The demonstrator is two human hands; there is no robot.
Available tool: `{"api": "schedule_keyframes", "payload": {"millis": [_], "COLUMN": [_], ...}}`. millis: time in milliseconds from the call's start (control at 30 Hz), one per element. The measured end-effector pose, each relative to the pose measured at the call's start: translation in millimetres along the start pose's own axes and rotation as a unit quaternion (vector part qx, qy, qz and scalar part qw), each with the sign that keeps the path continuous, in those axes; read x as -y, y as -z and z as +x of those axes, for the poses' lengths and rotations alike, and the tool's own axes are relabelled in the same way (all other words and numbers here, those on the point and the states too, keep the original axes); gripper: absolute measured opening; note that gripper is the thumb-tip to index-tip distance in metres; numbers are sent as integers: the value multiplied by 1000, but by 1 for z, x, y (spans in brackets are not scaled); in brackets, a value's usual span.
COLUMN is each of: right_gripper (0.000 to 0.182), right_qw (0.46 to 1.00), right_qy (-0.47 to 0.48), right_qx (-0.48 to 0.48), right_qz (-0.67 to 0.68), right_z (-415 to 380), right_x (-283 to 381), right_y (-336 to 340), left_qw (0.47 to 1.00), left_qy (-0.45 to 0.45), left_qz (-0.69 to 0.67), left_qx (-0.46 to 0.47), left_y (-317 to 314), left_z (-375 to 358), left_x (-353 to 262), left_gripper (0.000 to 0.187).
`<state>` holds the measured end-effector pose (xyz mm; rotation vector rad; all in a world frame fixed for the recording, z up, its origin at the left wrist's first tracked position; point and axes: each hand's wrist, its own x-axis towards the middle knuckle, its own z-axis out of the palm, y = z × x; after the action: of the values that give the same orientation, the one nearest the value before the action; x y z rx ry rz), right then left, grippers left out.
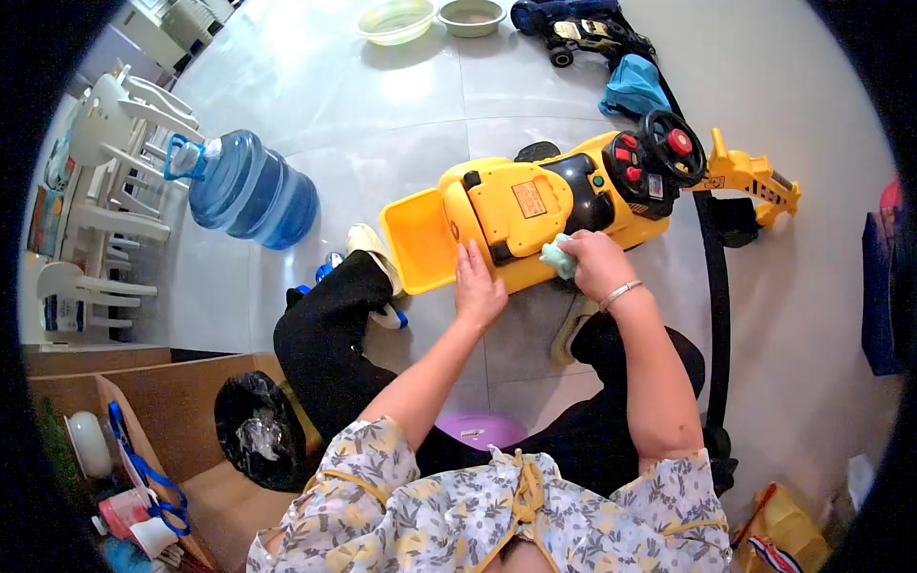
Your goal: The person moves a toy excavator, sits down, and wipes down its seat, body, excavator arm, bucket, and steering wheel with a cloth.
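Note:
A yellow ride-on toy excavator [497, 186] stands on the floor in front of me, its black steering wheel [671, 148] and digger arm [755, 180] to the right. My left hand [479, 288] lies with fingers stretched out on its near side, beside the yellow rear bin [417, 244]. In my right hand [602, 267] is a bunched pale green cloth [558, 256], held against the toy's near edge by the seat. Part of the cloth is hidden by my fingers.
A large blue water bottle [253, 189] stands at the left, near white chairs [105, 153]. Two basins [396, 21] and a toy truck [585, 38] are at the back. A black-lined bin [260, 430] sits at lower left; a purple stool [480, 430] is beneath me.

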<state>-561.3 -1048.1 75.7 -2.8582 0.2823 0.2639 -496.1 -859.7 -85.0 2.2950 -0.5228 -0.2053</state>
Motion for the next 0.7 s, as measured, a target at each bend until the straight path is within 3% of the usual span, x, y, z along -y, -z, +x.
{"api": "schedule_keyframes", "payload": {"millis": [100, 167, 233, 300, 333, 367, 467, 567, 667, 700], "right_gripper": [25, 27, 28, 33, 33, 33, 32, 27, 33, 33], "right_qw": [997, 996, 994, 969, 970, 964, 961, 980, 976, 977], "right_qy": [5, -1, -12, -40, -36, -38, -43, -9, -20, -22], "right_qx": [-9, 5, 18, 57, 61, 75, 87, -126, -204, -202], "right_qz": [75, 88, 104, 236, 231, 252, 260, 154, 69, 69], "right_z": [4, 7, 9, 15, 20, 23, 31, 41, 58, 64], "right_x": [6, 13, 20, 23, 27, 31, 47, 53, 23, 17], "right_y": [-10, -10, -16, -26, -30, -32, -30, -27, -38, -43], "left_qw": [987, 993, 988, 982, 984, 988, 988, 989, 996, 1000], "left_qy": [-25, -75, -12, 54, 45, 59, 46, 52, 3, -29], "left_qz": [-33, -12, 59, 40, 26, -10, -150, -137, -87, -8], "left_qx": [155, 94, 141, 176, 173, 141, 6, 37, 14, 1], "left_y": [25, 62, 117, 170, 175, 201, 210, 206, 178, 170], "left_z": [15, 30, 48, 59, 71, 68, 72, 76, 87, 88], "left_x": [37, 62, 69, 66, 90, 72, 92, 82, 76, 74], "left_gripper": [82, 75, 64, 59, 56, 52, 41, 34, 27, 29]}}
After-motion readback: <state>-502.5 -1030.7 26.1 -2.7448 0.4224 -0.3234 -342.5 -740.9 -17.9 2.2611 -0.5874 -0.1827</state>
